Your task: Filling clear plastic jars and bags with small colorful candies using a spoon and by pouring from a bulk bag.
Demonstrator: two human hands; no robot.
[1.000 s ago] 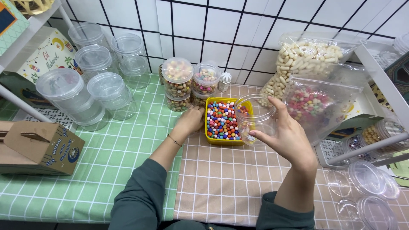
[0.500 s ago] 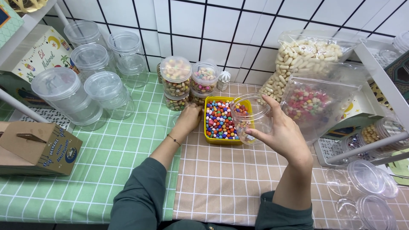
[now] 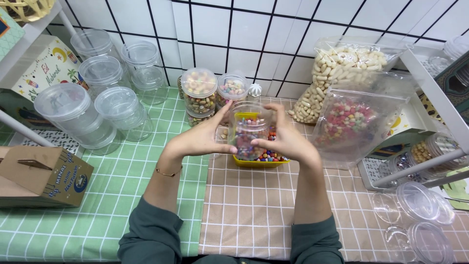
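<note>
Left hand (image 3: 202, 139): wrapped around the left side of a clear plastic jar (image 3: 250, 129), thumb underneath, fingers curled at the far side; a firm hold, not spread wide.
Right hand (image 3: 286, 142): mirrors it on the jar's right side, fingers closed against the wall.
Jar position: lifted, held between both hands just above the yellow tray (image 3: 259, 161) of coloured candy beads; the beads show through the clear wall, and whether any are inside the jar cannot be told.
Change: a second ago the right hand alone held the jar low at the tray's right edge while the left hand rested on the tray's left rim. The left hand has left the tray and joined the jar, and the jar has come up to the middle of the view.
Meaning: judged from this, the work has moved from steadying the tray to handling the jar itself with two hands.
Left of the hands: a cluster of empty lidded jars (image 3: 100, 98) on the green checked cloth (image 3: 73, 230), and a cardboard box (image 3: 44, 176) at the near left.
Far side: two filled jars (image 3: 199, 95) just behind the tray.
Right: a bag of pale nuts (image 3: 342, 73) and a bag of pink sweets (image 3: 349, 122); loose clear lids (image 3: 420, 200) at the near right.
</note>
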